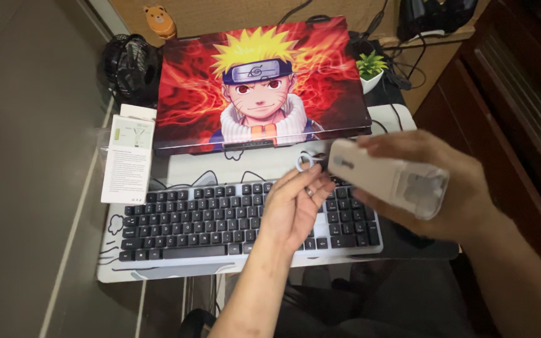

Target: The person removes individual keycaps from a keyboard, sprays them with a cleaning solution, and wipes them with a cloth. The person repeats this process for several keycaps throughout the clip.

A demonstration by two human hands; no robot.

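While clasping the white plastic case (pixel 386 177) in the right hand (pixel 452 188), above the right end of the keyboard, best to keep that wrap firm around the clear-capped end and hold steady, by the look of it. Pinch the small metal ring (pixel 303 163) at the case's left tip between thumb and fingertips of the left hand (pixel 292 209), as now, and draw straight along the case's length rather than sideways; likely to slip otherwise, being thin and slick. Smooth, boxy and round-cornered, glossy at the translucent cap. Just below: a keyboard (pixel 220 225) with matte black keys in a pale frame, resting on a white desk mat (pixel 195 166) printed with cartoon outlines. To the left, at the mat's edge, a flat white carton (pixel 126 159) with fine print. Farther back, a closed laptop (pixel 264 81) skinned in a glossy red-and-yellow cartoon figure. Beyond, a small green plant (pixel 370 66) in a white pot, a black fan-like object (pixel 129 66), and an orange bear figurine (pixel 159 20).
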